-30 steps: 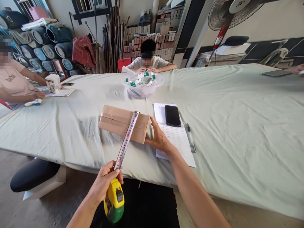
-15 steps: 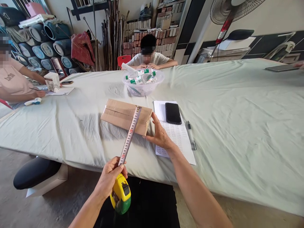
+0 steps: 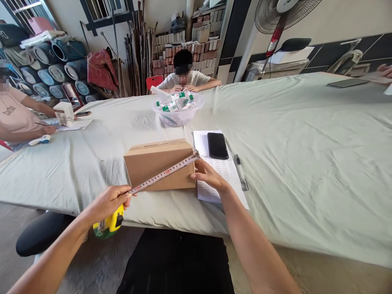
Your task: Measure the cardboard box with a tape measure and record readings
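A closed cardboard box (image 3: pixel 147 165) rests on the cloth-covered table in front of me, its long side facing me. Slanting across that side is the pulled-out blade of a yellow and green tape measure (image 3: pixel 114 220), its hooked end near the box's right edge. My left hand (image 3: pixel 107 203) pinches the blade just beyond the case, which hangs below the fingers in front of the table edge. At the box's right end, my right hand (image 3: pixel 211 175) is closed on the corner beside the blade's tip; its fingertips are partly hidden.
Right of the box lie papers (image 3: pixel 222 179) with a black phone (image 3: pixel 217 145) and a pen (image 3: pixel 241 171). A plastic basin (image 3: pixel 177 118) of bottles stands farther back, before a seated person. Another person sits at left; a hand shows far right. A stool (image 3: pixel 45 232) stands lower left.
The box has tipped up, so its broad side now faces me. My left hand has moved left with the tape measure, and the blade now slants along the box. My right hand stays at the right end.
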Motion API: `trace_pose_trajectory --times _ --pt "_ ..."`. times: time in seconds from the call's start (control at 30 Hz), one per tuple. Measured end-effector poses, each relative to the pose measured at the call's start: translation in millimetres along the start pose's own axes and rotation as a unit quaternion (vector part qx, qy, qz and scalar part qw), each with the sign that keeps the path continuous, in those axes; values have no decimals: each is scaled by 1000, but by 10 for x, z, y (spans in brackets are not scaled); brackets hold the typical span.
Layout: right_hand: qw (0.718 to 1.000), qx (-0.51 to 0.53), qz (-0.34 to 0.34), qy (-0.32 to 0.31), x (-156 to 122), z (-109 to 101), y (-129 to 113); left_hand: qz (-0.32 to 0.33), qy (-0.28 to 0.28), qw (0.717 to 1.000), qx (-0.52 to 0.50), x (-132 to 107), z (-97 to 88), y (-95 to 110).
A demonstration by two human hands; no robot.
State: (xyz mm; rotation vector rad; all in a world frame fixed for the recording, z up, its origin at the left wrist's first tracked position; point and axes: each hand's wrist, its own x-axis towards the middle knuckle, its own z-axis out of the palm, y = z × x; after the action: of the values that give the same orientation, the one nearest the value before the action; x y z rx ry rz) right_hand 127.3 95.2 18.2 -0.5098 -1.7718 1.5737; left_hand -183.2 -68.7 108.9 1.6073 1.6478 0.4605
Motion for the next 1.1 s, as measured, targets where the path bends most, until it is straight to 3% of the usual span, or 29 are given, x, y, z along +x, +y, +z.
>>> trace_pose_trajectory --times 0.2,0.4,0.67,0.77,0.87,1.0,1.1 --pt "999 15 13 -31 -21 -14 -53 -7 -27 996 83 149 -433 106" --pt "998 18 32 -48 -26 -26 -63 2 -74 989 126 276 -782 340" --pt "998 27 29 -40 -22 13 -76 -5 -90 990 108 362 -907 463" --pt "998 33 25 -37 -22 9 -74 -4 -84 993 79 336 -853 385" --pt "999 34 22 -18 -15 13 -62 -9 -75 997 -8 275 -678 257" --pt "999 35 -1 24 10 20 -3 -41 -46 978 -198 218 -178 109" --pt "998 34 -19 55 30 8 66 -51 18 946 -320 244 313 105"
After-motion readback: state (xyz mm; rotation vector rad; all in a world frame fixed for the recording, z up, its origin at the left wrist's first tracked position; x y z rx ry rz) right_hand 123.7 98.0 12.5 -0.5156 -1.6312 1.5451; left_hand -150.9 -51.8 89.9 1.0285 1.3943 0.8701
